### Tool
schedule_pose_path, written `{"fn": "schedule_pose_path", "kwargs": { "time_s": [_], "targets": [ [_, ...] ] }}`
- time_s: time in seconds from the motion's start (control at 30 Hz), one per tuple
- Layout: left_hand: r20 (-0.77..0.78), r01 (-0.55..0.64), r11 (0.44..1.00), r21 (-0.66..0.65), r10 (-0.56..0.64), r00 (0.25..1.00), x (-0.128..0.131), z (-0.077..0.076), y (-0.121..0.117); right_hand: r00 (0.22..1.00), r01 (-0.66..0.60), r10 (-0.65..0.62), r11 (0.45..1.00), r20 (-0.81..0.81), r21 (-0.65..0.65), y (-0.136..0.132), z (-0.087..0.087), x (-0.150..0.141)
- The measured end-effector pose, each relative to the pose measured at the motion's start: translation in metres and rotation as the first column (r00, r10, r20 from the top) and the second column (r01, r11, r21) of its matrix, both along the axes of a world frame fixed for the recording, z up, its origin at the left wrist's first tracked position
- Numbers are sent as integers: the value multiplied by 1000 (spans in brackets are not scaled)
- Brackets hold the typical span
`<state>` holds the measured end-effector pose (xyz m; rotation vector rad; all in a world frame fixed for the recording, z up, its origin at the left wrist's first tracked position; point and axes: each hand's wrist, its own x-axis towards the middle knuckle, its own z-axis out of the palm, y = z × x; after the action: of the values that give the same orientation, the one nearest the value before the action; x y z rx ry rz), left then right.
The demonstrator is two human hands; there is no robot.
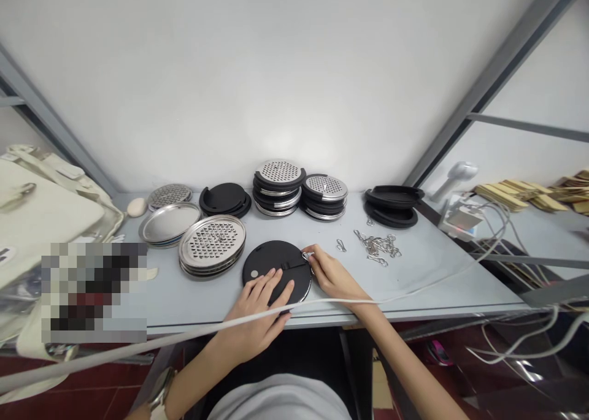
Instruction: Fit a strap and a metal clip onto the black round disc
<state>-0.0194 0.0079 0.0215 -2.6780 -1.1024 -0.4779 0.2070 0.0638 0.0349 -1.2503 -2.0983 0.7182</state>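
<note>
Black round disc (264, 252) is lying flat near the front edge of the pale grey table (427, 279), about in the middle.

Starting at the left, I am seeing a big cream cloth bag (59, 205) leaning in beside the table. Next, round silver plates with no holes (170, 221) are sitting in a low pile, and a taller pile of round silver plates with little holes (212, 241) is standing near the disc. Black round holders (225, 199) are resting behind them. The person's left hand (260, 300) is lying on the disc with its fingers spread, not grabbing it. Behind the disc, a tall stack of black and silver rounds (278, 187) is standing by the wall. The right hand (334, 274) is pinching a small silver metal clip (305, 256) at the disc's right edge. A shorter black and silver stack (324, 193) is standing beside the tall one. Farther right, loose silver clips (377, 245) are lying in a messy heap, and two black round trays (393, 205) are sitting behind them.
</note>
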Motion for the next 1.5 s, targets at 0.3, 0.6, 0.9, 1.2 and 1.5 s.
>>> {"fn": "schedule_pose_path", "kwargs": {
  "time_s": [0.3, 0.6, 0.9, 1.2, 1.5],
  "targets": [
    [-19, 0, 1000, -2, 0, 1000, -1, 0, 0, 1000, 14, -14, 1000, 0, 25, -2, 1, -3],
    [11, -3, 1000, 4, 3, 1000, 0, 0, 0, 999, 25, -27, 999, 42, 46, -3, 1, -3],
    [19, -4, 1000, 1, 4, 1000, 0, 1, 0, 990, 70, -95, 971, 102, 229, -1, 0, -1],
    [44, 6, 1000, 17, -7, 999, 0, 0, 0, 994, 111, -109, 967, -18, 231, 0, -5, 0],
    [28, 1, 1000, 1, -2, 1000, 0, 0, 0, 998, 69, -66, 979, -22, 193, 0, -4, 1]
  ]
}}
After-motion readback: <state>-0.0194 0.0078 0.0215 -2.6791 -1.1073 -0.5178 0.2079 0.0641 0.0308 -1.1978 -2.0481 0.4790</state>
